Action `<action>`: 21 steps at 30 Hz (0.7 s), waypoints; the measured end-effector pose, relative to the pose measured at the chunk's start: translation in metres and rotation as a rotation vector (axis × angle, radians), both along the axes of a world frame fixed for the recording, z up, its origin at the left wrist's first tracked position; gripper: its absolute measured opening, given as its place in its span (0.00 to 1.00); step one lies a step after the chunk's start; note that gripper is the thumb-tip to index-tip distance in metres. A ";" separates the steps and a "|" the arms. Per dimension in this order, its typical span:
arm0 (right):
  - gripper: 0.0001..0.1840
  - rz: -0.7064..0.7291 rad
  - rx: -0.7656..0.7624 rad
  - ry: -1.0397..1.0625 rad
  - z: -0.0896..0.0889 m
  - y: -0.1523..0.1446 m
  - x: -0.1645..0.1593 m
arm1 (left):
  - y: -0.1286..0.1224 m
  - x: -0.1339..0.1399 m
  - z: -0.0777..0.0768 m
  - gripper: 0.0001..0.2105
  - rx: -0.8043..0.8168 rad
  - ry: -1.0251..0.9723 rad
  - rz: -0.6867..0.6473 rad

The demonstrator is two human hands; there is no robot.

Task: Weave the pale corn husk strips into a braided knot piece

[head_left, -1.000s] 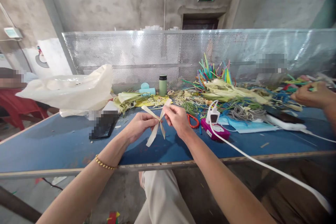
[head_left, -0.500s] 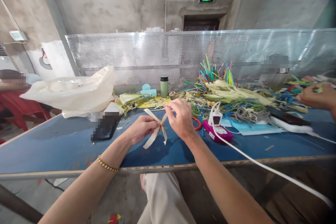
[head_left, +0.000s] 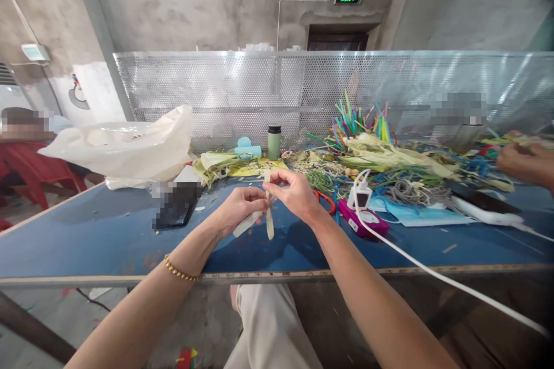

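Pale corn husk strips (head_left: 270, 226) hang between my hands, above the front part of the blue table (head_left: 142, 251). My left hand (head_left: 240, 207) pinches them where they meet, its fingers closed; one broad strip points down and left beneath it. My right hand (head_left: 296, 195) is closed too, thumb and forefinger pinching the upper strip close to my left fingertips. The fingers hide the spot where the strips join. A gold bead bracelet (head_left: 179, 270) circles my left wrist.
A black phone (head_left: 177, 204) and a large cream plastic bag (head_left: 121, 147) lie left. A green bottle (head_left: 274, 143) stands behind my hands. Rightward are red-handled scissors (head_left: 325, 202), a purple box (head_left: 361, 219) with a white cable, heaped husks (head_left: 385, 153), and another person's hand (head_left: 521, 161).
My right hand has moved from above the strips to pinch the upper one beside my left fingers. The strips, spread in a cross before, now hang closer together. The view shifted slightly.
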State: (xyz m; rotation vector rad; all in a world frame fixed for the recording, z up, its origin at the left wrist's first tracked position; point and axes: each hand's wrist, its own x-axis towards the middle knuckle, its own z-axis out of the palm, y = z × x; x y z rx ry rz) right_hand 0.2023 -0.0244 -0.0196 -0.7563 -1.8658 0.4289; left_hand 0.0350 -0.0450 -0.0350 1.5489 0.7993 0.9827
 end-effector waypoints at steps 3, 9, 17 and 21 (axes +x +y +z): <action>0.08 0.037 -0.007 0.000 0.004 -0.003 0.005 | 0.002 0.000 -0.001 0.07 0.036 -0.039 0.013; 0.12 0.169 -0.120 0.039 0.009 -0.009 0.013 | 0.000 -0.001 0.000 0.06 0.030 0.005 0.009; 0.14 0.188 -0.206 0.137 0.003 -0.006 0.008 | -0.003 -0.002 0.001 0.09 0.085 0.085 -0.047; 0.13 0.186 -0.176 0.141 0.000 -0.002 0.009 | -0.004 -0.003 0.002 0.10 0.099 0.071 -0.084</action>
